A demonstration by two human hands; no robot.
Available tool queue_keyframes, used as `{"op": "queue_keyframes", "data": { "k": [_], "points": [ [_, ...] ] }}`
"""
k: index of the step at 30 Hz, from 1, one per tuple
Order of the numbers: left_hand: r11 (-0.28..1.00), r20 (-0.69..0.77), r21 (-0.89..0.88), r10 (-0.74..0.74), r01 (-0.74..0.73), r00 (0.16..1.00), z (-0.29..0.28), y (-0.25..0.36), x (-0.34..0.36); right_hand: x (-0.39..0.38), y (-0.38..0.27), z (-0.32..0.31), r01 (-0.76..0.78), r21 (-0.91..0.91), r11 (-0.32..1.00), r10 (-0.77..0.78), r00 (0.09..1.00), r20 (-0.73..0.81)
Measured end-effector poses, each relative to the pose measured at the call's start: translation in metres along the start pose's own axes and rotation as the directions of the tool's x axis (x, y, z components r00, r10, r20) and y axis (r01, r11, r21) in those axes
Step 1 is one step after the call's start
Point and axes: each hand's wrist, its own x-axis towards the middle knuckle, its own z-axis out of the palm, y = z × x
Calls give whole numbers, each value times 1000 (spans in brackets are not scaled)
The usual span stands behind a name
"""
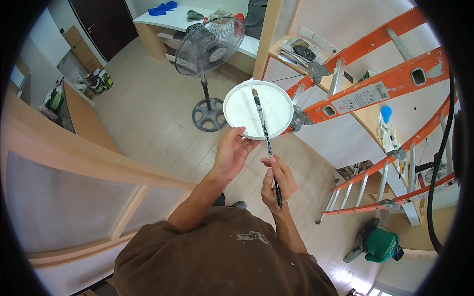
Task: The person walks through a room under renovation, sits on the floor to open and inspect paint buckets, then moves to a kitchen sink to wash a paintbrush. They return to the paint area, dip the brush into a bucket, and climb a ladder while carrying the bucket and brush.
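My left hand (232,155) grips the near rim of a round white plastic container (242,111), its thumb at the edge and its fingers underneath. The inside of the container is white; whether it is a shallow lid or a deeper tub I cannot tell. A slim paintbrush (263,121) with a dark, white-splattered handle is held by my right hand (279,182), fingers wrapped round the lower handle. Its brown bristle tip points away from me and appears over the container, near the far rim. Whether the bristles touch the container I cannot tell.
An orange ladder (368,98) reaches in from the right, close to the container. Beyond it stands a black fan (210,49) before a white desk (180,19). A framed partition (74,192) runs along my left. A person in green (381,244) is low at the right.
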Motion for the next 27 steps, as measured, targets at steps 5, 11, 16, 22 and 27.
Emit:
{"op": "queue_keyframes", "data": {
  "k": [5,11,16,22,27],
  "points": [
    [994,-100,75,-69,77,993,15,-3,-7,-14,10,11,53,-66,996,-53,998,16],
    [998,-100,56,1,4,995,10,-3,-2,-22,18,35,133,-17,991,-130,987,97],
    [1000,-101,-19,-4,3,995,-4,8,1,-20,21,49,158,3,987,-158,981,114],
    [982,-105,-186,-11,-9,994,-8,24,11,-28,37,49,151,-27,988,-142,966,216],
    [977,-55,-214,-29,17,998,-12,45,29,-61,53,27,-172,-95,981,190,952,239]
  ]
}}
